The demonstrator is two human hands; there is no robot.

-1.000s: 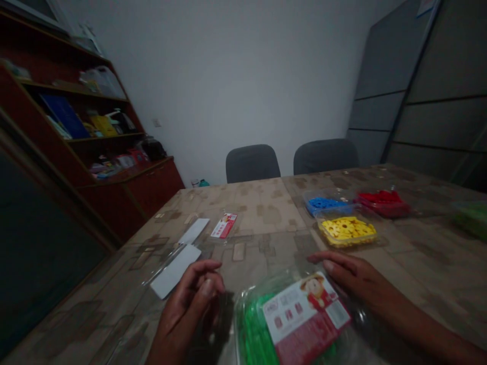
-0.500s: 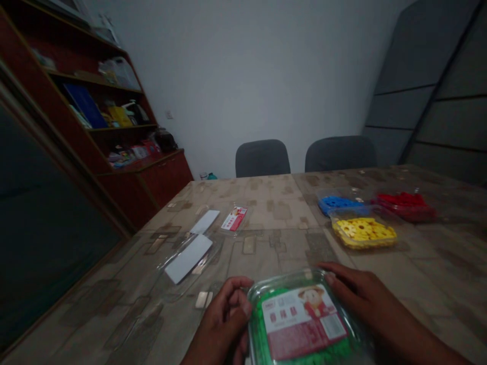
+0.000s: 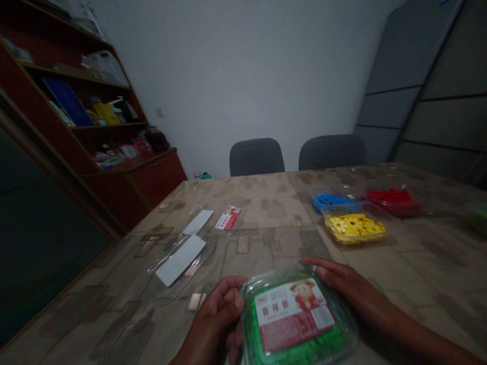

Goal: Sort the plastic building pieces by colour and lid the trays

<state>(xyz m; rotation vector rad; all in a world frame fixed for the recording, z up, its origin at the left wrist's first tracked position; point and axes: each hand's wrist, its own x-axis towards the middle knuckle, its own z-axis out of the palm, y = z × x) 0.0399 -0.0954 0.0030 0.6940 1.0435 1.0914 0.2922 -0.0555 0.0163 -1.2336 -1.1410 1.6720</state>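
Note:
A clear plastic box (image 3: 249, 329) full of green pieces, its lid on and a red-and-white label facing up, is between my two hands near the table's front edge. My left hand (image 3: 218, 314) grips its left side, thumb on the rim and fingers curled. Along the far right corner and side, my right hand (image 3: 348, 289) holds the box with the thumb on top. The undersides of the fingers are partly hidden. Farther right stand an open clear box of yellow flower-shaped pieces (image 3: 355, 227), one of blue pieces (image 3: 333, 201) and one of red pieces (image 3: 393, 198).
Left of centre lie clear lids with white labels (image 3: 180, 260) and a lid with a red-and-white label (image 3: 228, 218). Two grey chairs (image 3: 256, 157) stand behind the patterned table (image 3: 262, 243). A blurred green item (image 3: 477, 218) shows at the right edge. Shelves (image 3: 125, 124) rise at left.
The view has turned slightly right, so the table things appear shifted left. Both hands keep hold of the green box, and more of its near side shows.

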